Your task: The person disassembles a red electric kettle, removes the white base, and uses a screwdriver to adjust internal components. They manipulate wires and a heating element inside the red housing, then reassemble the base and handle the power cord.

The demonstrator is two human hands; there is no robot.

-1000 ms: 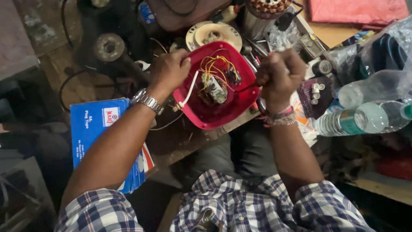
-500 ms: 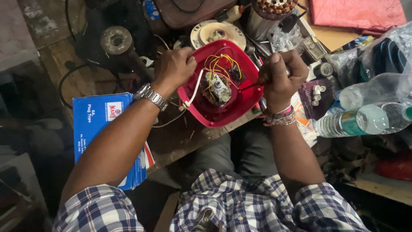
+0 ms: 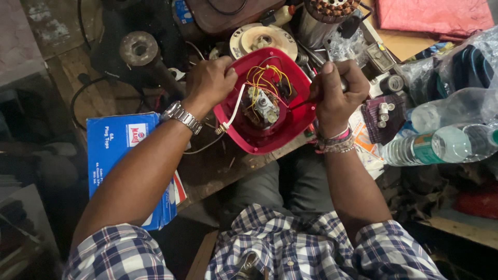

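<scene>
Cluttered dark wooden workbench [image 3: 218, 171], seen from above, poor light. Red plastic appliance base [image 3: 270, 129] sits upside down mid-bench, near edge hanging just over bench lip above person's lap. Inside it: small motor [image 3: 262, 106] w/ yellow wires [image 3: 267, 75].

Left hand [image 3: 207, 83] clamps the base's left rim, fingers curled shut on it. Right hand [image 3: 334, 91] is fisted tight round a thin tool [image 3: 301, 103], prob a screwdriver, tip pointing in toward motor.

Risks, as judgement: tool tip could slip and nick wire insulation or pull a joint loose; base could tip off the lip if left hand relaxes; loose white cord [image 3: 231, 111] draped over rim could snag the wrist.

Packages: blue rectangular carton [image 3: 122, 150] w/ white print and small red-white logo patch, left, near the forearm. Clear plastic bottles [image 3: 441, 132], greenish label bands, lying right. Clear poly bag [image 3: 461, 62] far right. Pink-red folded cloth [image 3: 430, 15] far right corner.
</scene>
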